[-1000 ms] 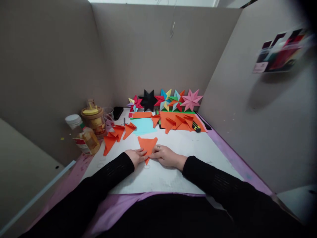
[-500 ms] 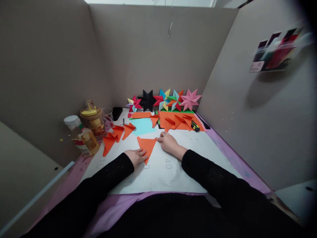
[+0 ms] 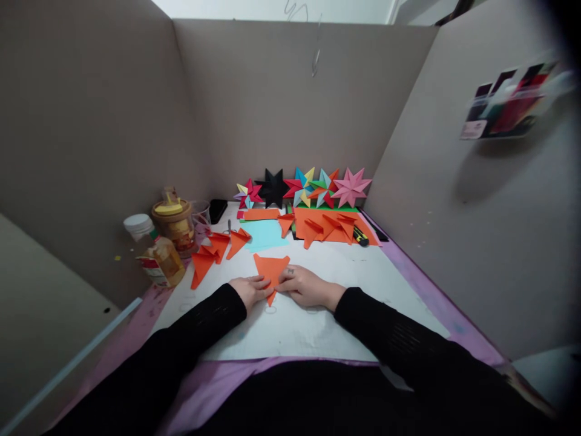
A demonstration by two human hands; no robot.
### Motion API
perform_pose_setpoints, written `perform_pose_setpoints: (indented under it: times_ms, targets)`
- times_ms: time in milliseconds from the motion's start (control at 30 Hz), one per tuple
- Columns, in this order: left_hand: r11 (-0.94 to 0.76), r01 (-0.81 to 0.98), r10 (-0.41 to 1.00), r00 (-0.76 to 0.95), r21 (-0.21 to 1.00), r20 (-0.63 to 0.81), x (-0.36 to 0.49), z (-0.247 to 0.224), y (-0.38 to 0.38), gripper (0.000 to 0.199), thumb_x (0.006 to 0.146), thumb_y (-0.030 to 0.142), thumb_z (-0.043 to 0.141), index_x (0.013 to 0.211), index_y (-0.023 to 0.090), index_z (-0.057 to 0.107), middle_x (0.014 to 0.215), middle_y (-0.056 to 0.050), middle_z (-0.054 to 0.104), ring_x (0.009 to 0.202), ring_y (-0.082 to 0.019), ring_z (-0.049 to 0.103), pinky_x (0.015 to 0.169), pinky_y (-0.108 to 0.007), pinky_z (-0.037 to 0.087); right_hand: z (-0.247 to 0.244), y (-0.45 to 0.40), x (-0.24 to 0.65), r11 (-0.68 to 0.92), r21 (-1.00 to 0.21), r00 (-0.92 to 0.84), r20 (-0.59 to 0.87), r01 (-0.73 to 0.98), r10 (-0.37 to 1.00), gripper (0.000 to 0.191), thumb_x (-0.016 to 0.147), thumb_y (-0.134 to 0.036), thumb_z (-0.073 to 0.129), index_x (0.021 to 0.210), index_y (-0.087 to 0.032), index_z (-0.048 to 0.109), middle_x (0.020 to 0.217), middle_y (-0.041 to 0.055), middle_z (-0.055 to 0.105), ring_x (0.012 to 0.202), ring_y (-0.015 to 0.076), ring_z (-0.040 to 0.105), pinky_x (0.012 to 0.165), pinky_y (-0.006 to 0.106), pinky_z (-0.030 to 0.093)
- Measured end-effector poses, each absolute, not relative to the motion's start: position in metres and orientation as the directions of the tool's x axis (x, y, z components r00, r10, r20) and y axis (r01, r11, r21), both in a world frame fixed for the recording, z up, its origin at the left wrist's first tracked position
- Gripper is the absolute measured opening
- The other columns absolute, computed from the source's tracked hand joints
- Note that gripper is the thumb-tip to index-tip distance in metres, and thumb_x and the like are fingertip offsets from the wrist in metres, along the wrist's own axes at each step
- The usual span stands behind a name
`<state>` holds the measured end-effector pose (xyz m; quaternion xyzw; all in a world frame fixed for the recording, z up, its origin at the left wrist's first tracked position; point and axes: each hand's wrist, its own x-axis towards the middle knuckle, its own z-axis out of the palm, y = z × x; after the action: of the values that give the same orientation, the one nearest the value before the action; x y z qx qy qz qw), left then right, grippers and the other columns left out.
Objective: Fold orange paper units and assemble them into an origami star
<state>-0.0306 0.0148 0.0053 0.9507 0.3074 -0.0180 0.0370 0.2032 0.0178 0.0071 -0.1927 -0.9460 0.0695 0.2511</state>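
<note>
A folded piece of orange paper point(image 3: 270, 266) lies on the white sheet in front of me, its narrow point toward my body. My left hand point(image 3: 249, 292) rests on its lower left side, fingers stretched out and pressing flat. From the other side, my right hand point(image 3: 305, 286) has its fingers bent together at the lower right edge, pinching the paper near the left fingertips. Part of the paper's right edge is hidden under that hand. Several folded orange pieces point(image 3: 203, 261) sit to the left, and others point(image 3: 313, 230) lie at the back right.
Light blue sheets point(image 3: 265, 235) lie behind the work. A cutter knife point(image 3: 361, 237) rests by the orange sheets point(image 3: 303, 218). Paper stars point(image 3: 351, 188) lean on the back partition. At left stand a bottle point(image 3: 158, 254), a tub point(image 3: 176, 227) and a clear cup point(image 3: 201, 213).
My right hand has moved from the paper's upper right corner down toward its lower point, closer to my left hand. The left hand stays on the paper. The view has shifted slightly.
</note>
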Motion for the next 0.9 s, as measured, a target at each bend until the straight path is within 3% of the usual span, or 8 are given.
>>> perform_pose_setpoints:
  times_ms: [300,600,900]
  targets:
    - [-0.792,0.587,0.607,0.787,0.168,0.111,-0.034,0.0,0.017,0.044,0.076,0.018,0.047,0.118,0.015,0.058,0.124,-0.008,0.057,0.118,-0.021,0.05,0.099,-0.031,0.04,0.017,0.005,0.199,0.935,-0.139,-0.863,0.359,0.327,0.355,0.027,0.086,-0.016,0.045,0.106,-0.021,0.063,0.095,0.0089,0.061,0.086,0.0179,0.051,0.08,0.033,0.04]
    - [-0.625,0.78,0.778,0.619,0.031,0.104,-0.027,0.014,0.028,0.04,0.076,0.018,0.045,0.113,0.024,0.061,0.119,-0.005,0.062,0.105,-0.029,0.05,0.08,-0.046,0.04,0.029,-0.002,0.195,0.926,-0.16,-0.881,0.289,0.341,0.374,0.029,0.091,-0.024,0.041,0.11,-0.023,0.062,0.098,0.0096,0.059,0.086,0.0175,0.051,0.077,0.03,0.04]
    - [-0.487,0.873,0.866,0.475,0.043,0.156,-0.031,0.013,0.045,0.042,0.08,0.016,0.039,0.114,0.03,0.057,0.125,0.001,0.058,0.105,-0.027,0.049,0.086,-0.048,0.032,0.023,0.0,0.195,0.923,-0.188,-0.874,0.302,0.337,0.381,0.028,0.09,-0.022,0.043,0.11,-0.022,0.063,0.099,0.0099,0.059,0.088,0.0177,0.051,0.079,0.03,0.04]
